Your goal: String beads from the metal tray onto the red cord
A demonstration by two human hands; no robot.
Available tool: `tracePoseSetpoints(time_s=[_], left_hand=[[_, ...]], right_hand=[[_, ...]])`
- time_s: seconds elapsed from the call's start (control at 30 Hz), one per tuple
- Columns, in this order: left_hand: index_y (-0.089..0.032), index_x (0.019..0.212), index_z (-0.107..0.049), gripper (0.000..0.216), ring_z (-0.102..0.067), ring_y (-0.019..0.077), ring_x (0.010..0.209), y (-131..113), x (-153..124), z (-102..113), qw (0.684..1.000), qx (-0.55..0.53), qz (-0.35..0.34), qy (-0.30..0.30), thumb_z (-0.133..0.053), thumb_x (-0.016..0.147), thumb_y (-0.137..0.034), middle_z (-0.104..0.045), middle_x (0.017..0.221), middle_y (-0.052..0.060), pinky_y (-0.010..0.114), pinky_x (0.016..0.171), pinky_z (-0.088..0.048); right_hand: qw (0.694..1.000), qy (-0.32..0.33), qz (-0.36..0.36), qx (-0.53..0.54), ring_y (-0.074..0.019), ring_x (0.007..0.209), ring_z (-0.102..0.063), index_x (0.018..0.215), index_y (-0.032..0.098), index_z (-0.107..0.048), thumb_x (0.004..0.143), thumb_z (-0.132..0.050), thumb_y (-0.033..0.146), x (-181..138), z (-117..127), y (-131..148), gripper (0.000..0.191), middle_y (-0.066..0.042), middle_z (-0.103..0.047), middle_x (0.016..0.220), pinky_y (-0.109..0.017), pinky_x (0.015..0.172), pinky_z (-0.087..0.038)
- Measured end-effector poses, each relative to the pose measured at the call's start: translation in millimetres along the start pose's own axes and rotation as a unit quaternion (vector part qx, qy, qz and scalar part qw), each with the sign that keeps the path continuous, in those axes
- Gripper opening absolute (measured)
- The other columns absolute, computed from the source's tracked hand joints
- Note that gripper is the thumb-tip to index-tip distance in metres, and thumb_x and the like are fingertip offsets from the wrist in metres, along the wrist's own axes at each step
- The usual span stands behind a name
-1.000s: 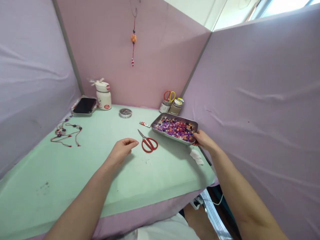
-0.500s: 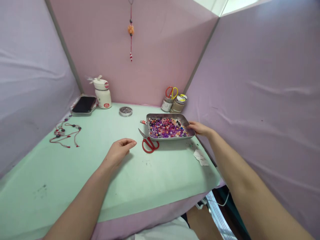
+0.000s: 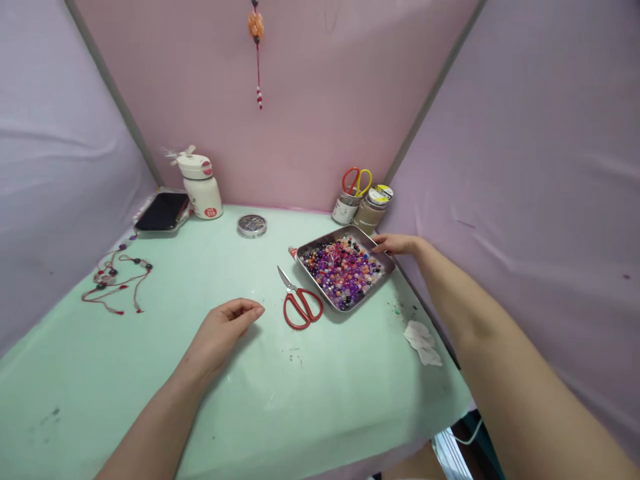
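At the right rear of the table, my right hand (image 3: 395, 244) grips the right-hand rim of a shallow metal tray (image 3: 361, 305). The tray holds a heap of mixed beads (image 3: 343, 270), mostly purple with orange, black, white and red ones. One corner of it points toward me. My left hand (image 3: 229, 327) rests over the table left of centre, thumb and fingers pressed together; whatever is pinched there, if anything, is too small to see. Between that hand and the tray lies a pair of red-handled scissors (image 3: 303, 308), blades pointing away and slightly apart.
Behind the tray stand a jar (image 3: 346, 208) with scissors in it and a lidded jar (image 3: 373, 210). A round clear case (image 3: 252, 225), white bottle (image 3: 203, 193), phone (image 3: 163, 212) and beaded red cord (image 3: 114, 272) lie further left. Crumpled tissue (image 3: 423, 343) sits near the right edge.
The tray has turned so that a corner faces me, with my right hand still on its rim. My left hand stays pinched. The whole view has shifted slightly.
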State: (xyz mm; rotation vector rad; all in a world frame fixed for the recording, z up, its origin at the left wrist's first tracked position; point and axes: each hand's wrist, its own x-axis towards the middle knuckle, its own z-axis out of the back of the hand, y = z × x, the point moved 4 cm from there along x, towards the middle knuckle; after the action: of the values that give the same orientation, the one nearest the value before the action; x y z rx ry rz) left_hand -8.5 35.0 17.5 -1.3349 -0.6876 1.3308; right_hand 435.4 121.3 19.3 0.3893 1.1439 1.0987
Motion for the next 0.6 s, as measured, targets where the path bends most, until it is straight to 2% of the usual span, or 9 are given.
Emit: tracePoseSetpoints(time_s=[0.1, 0.2, 0.27, 0.33, 0.37, 0.43, 0.5, 0.57, 0.6], left_hand=[[-0.020, 0.076, -0.067, 0.034, -0.046, 0.0120, 0.059, 2.3, 0.6, 0.2, 1.000, 0.001, 0.010, -0.007, -0.069, 0.063, -0.050, -0.061, 0.071, -0.001, 0.023, 0.055, -0.035], [-0.020, 0.077, -0.068, 0.034, -0.049, 0.0132, 0.059, 3.2, -0.3, 0.6, 1.000, 0.019, 0.020, -0.010, -0.068, 0.064, -0.052, -0.063, 0.071, 0.000, 0.023, 0.054, -0.035], [-0.020, 0.077, -0.068, 0.036, -0.050, 0.0143, 0.059, 3.0, -0.9, 1.1, 0.999, 0.033, 0.025, -0.012, -0.067, 0.064, -0.054, -0.063, 0.070, 0.001, 0.024, 0.053, -0.035], [-0.020, 0.077, -0.068, 0.037, -0.050, 0.0144, 0.058, 2.5, -1.1, 1.1, 0.999, 0.038, 0.027, -0.012, -0.067, 0.064, -0.055, -0.063, 0.068, 0.001, 0.024, 0.052, -0.034], [-0.020, 0.076, -0.068, 0.036, -0.050, 0.0142, 0.058, 2.1, -1.0, 0.6, 0.999, 0.036, 0.027, -0.009, -0.067, 0.063, -0.054, -0.063, 0.069, 0.001, 0.024, 0.052, -0.035], [-0.021, 0.076, -0.068, 0.034, -0.050, 0.0139, 0.059, 1.9, -0.8, -1.4, 0.999, 0.029, 0.026, 0.002, -0.068, 0.064, -0.052, -0.063, 0.071, 0.001, 0.024, 0.054, -0.035], [-0.021, 0.076, -0.067, 0.033, -0.050, 0.0140, 0.061, 2.7, -1.0, -3.7, 0.999, 0.032, 0.028, 0.013, -0.068, 0.065, -0.052, -0.063, 0.073, 0.001, 0.023, 0.054, -0.035], [-0.021, 0.077, -0.067, 0.034, -0.049, 0.0141, 0.063, 4.4, -1.5, -5.2, 0.998, 0.042, 0.035, 0.019, -0.067, 0.066, -0.053, -0.062, 0.074, 0.001, 0.024, 0.055, -0.035], [-0.021, 0.078, -0.067, 0.034, -0.049, 0.0141, 0.063, 5.3, -1.6, -5.5, 0.998, 0.046, 0.039, 0.021, -0.066, 0.067, -0.053, -0.062, 0.075, 0.001, 0.024, 0.056, -0.035]], right_hand=[[0.993, -0.008, 0.025, -0.114, -0.0114, 0.060, -0.058, 0.086, 0.016, -0.068, 0.064, -0.065, 0.009, 28.0, -2.0, 23.1, 0.022, 0.000, -0.069, 0.074, -0.019, 0.057, -0.046], [0.964, -0.080, 0.074, -0.244, -0.0142, 0.070, -0.060, 0.083, 0.015, -0.069, 0.062, -0.069, 0.008, 41.0, -7.2, 49.0, 0.022, -0.002, -0.069, 0.076, -0.024, 0.072, -0.048], [0.945, -0.161, 0.133, -0.250, -0.0183, 0.086, -0.061, 0.095, 0.014, -0.068, 0.064, -0.071, 0.013, 28.5, -16.9, 62.8, 0.031, -0.007, -0.069, 0.096, -0.029, 0.084, -0.046], [0.937, -0.214, 0.200, -0.191, -0.0207, 0.101, -0.059, 0.108, 0.014, -0.064, 0.073, -0.065, 0.019, -0.9, -39.2, 69.2, 0.035, -0.011, -0.064, 0.114, -0.033, 0.094, -0.043], [0.948, -0.185, 0.218, -0.139, -0.0199, 0.104, -0.059, 0.113, 0.016, -0.061, 0.079, -0.060, 0.021, -17.4, -57.8, 68.2, 0.035, -0.010, -0.062, 0.118, -0.034, 0.095, -0.043], [0.976, -0.038, 0.212, -0.010, -0.0176, 0.105, -0.060, 0.122, 0.019, -0.056, 0.088, -0.047, 0.024, -48.0, -106.0, 61.0, 0.036, -0.009, -0.062, 0.120, -0.035, 0.094, -0.045], [0.976, 0.095, 0.179, 0.084, -0.0161, 0.112, -0.058, 0.127, 0.020, -0.052, 0.089, -0.043, 0.021, -71.2, -152.2, 53.8, 0.038, -0.009, -0.058, 0.128, -0.034, 0.097, -0.045], [0.969, 0.151, 0.150, 0.126, -0.0137, 0.122, -0.051, 0.129, 0.022, -0.050, 0.087, -0.043, 0.012, -79.8, -180.8, 50.8, 0.044, -0.007, -0.053, 0.135, -0.032, 0.102, -0.041], [0.966, 0.162, 0.140, 0.143, -0.0128, 0.124, -0.050, 0.131, 0.022, -0.048, 0.087, -0.040, 0.010, -78.4, -187.4, 51.3, 0.046, -0.006, -0.051, 0.137, -0.032, 0.103, -0.040]])
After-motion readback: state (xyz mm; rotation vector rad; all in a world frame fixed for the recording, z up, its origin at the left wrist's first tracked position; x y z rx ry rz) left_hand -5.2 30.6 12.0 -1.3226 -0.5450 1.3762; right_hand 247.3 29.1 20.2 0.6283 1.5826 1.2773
